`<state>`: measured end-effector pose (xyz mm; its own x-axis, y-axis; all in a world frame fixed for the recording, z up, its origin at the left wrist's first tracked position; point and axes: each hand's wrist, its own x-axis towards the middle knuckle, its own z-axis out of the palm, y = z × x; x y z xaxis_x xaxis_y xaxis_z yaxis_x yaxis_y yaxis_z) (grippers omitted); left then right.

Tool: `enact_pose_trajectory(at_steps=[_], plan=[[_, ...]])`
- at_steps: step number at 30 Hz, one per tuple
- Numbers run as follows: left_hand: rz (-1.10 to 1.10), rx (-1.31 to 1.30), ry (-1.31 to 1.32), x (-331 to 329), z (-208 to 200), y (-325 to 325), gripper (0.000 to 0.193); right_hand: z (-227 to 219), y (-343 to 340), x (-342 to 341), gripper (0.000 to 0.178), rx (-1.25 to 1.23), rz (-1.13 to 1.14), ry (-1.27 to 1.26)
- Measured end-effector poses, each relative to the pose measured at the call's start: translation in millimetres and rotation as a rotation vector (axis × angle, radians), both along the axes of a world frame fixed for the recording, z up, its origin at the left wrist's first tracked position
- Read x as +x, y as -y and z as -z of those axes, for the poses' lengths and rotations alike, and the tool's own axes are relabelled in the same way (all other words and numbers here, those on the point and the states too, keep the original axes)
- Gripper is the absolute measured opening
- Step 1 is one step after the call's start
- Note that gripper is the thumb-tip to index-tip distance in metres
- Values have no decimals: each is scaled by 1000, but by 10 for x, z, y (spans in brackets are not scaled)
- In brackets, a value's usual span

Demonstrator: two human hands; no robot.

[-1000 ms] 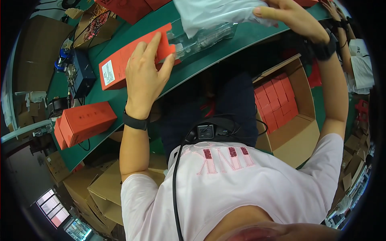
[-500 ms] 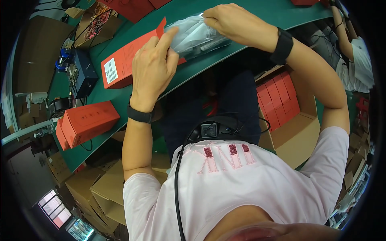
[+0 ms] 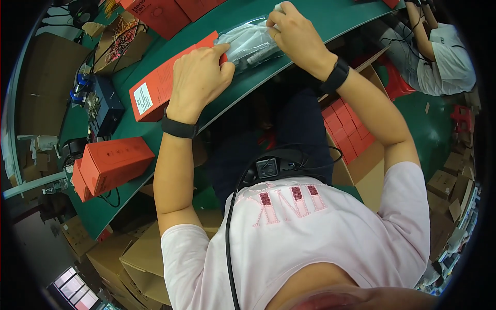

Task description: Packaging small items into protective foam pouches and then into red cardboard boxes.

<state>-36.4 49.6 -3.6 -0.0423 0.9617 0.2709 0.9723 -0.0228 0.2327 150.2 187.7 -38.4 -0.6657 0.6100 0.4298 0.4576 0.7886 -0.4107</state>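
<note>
A long flat red box lies on the green table, its open end toward the middle. My left hand rests on that end, fingers at the flap. A clear plastic bag with a dark and white item inside lies right beside the box mouth. My right hand grips the bag's far end, fingers closed on the plastic. Both wrists wear black bands.
Closed red boxes stand at the table's left end beside a black device. A cardboard carton with several red boxes sits on the floor at my right. Another person sits at upper right. Brown cartons are stacked at lower left.
My right hand has brought the plastic bag from the far right to the red box's open end. My left hand slid along the box to its flap.
</note>
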Motion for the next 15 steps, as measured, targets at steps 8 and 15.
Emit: enact_pose_trajectory(at_steps=[8,15], plan=[[19,-95,-3,-45,-24,83,43,-11,-403,205,42,-623,-190,-97],[96,91,21,-469,-94,332,112,246,-595,486,87,-176,-316,82]])
